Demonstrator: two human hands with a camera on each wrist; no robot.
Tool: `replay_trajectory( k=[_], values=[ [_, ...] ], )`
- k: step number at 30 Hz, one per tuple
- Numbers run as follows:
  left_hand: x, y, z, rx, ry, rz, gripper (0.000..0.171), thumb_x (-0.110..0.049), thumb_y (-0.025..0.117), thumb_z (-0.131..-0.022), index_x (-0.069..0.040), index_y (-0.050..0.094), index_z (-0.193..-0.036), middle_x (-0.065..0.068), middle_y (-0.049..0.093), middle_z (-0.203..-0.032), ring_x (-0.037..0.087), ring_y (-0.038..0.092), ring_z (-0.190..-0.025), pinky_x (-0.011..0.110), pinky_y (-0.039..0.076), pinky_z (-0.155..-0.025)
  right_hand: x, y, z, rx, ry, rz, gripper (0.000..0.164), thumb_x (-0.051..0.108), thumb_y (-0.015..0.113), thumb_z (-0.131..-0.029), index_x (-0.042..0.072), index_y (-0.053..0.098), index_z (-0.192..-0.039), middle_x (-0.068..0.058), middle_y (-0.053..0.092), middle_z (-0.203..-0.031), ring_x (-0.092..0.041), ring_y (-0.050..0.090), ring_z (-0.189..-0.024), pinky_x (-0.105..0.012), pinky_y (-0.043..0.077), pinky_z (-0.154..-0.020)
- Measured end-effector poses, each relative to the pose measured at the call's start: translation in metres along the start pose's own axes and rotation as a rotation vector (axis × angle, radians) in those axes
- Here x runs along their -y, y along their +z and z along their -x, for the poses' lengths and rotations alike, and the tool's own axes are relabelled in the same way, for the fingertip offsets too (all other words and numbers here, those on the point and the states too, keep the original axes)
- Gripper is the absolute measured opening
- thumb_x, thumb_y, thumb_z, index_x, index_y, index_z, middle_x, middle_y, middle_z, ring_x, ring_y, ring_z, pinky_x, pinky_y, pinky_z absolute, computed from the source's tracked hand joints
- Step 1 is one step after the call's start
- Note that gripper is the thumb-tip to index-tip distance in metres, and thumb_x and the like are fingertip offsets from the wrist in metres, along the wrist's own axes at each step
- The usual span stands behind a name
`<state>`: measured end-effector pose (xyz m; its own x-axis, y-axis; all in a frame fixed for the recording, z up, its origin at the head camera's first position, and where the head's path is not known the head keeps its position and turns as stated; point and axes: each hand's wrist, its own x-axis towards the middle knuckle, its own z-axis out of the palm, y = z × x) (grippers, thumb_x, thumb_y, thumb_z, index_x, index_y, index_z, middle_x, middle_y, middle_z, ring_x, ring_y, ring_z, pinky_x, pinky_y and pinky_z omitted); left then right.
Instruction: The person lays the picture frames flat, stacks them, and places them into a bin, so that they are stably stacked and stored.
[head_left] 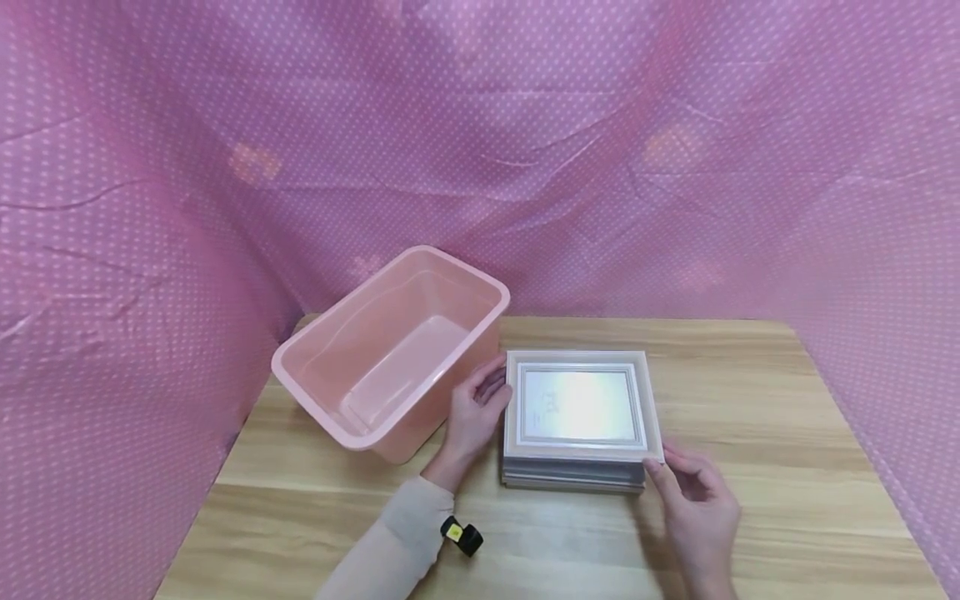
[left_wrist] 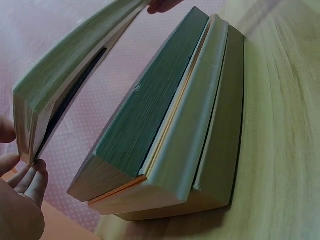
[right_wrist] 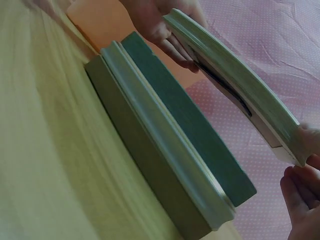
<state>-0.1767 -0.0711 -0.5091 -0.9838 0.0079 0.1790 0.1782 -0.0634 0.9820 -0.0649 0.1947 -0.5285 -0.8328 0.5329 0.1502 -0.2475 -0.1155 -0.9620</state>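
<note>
A white picture frame (head_left: 648,400) with a shiny pane is held level by both hands. My left hand (head_left: 476,408) grips its left edge, thumb and fingers on either side of it. At its near right corner, my right hand (head_left: 697,500) pinches the frame. Below it stands a stack of several more frames (head_left: 573,482), pale and dark-sided, on the table. Both wrist views show a gap between the held picture frame (left_wrist: 75,65) and the green-sided frame (left_wrist: 145,100) on top of the stack. Part of the held frame's dark back shows from underneath.
A pink plastic bin (head_left: 457,383) stands to the left, close beside my left hand, with nothing seen inside. The wooden table (head_left: 765,433) ends at a pink dotted cloth (head_left: 480,150) behind and at the sides. A black strap (head_left: 467,537) is on the left wrist.
</note>
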Motion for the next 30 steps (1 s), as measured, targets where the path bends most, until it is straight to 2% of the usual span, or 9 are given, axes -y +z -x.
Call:
replay_trajectory(
  k=[4,12,16,23,30],
  values=[
    [0.003,-0.001,0.004,0.014,-0.013,-0.015,0.055,0.008,0.067,-0.094,0.012,0.055,-0.147,0.032,0.059,-0.15,0.048,0.061,-0.138,0.035,0.053,-0.119,-0.003,0.0,0.005,-0.025,0.057,0.021,0.02,-0.024,0.077,-0.083,-0.023,0.068,-0.101,0.0,0.08,-0.102,-0.005,0.079,-0.101,-0.02,0.061,-0.094],
    [0.01,-0.001,0.009,0.019,-0.019,-0.013,0.061,0.006,0.07,-0.092,0.011,0.054,-0.15,0.032,0.054,-0.156,0.049,0.057,-0.142,0.046,0.047,-0.124,-0.008,0.002,0.007,-0.035,0.027,0.018,0.021,-0.025,0.076,-0.083,-0.024,0.067,-0.102,-0.001,0.079,-0.102,-0.005,0.079,-0.099,-0.02,0.062,-0.094],
    [0.014,-0.001,0.01,0.031,-0.001,-0.021,0.062,0.008,0.07,-0.092,0.011,0.052,-0.151,0.031,0.051,-0.16,0.049,0.055,-0.145,0.049,0.044,-0.126,-0.009,0.003,0.007,-0.041,0.039,0.03,0.021,-0.024,0.076,-0.084,-0.023,0.068,-0.103,0.0,0.079,-0.102,-0.004,0.079,-0.099,-0.02,0.062,-0.093],
    [0.018,-0.004,0.012,0.067,-0.025,-0.075,0.064,0.006,0.072,-0.091,0.006,0.055,-0.152,0.025,0.051,-0.162,0.046,0.054,-0.147,0.046,0.042,-0.128,-0.01,0.002,0.009,-0.05,0.091,0.027,0.021,-0.022,0.078,-0.084,-0.022,0.067,-0.102,0.002,0.08,-0.1,-0.003,0.079,-0.095,-0.017,0.063,-0.088],
    [0.021,-0.005,0.015,0.077,-0.043,-0.097,0.067,0.005,0.072,-0.091,0.003,0.052,-0.155,0.021,0.048,-0.166,0.042,0.049,-0.152,0.043,0.037,-0.13,-0.016,0.0,0.012,-0.043,0.111,0.099,0.021,-0.021,0.078,-0.084,-0.019,0.069,-0.103,0.005,0.077,-0.099,0.001,0.078,-0.095,-0.016,0.062,-0.089]
  ],
)
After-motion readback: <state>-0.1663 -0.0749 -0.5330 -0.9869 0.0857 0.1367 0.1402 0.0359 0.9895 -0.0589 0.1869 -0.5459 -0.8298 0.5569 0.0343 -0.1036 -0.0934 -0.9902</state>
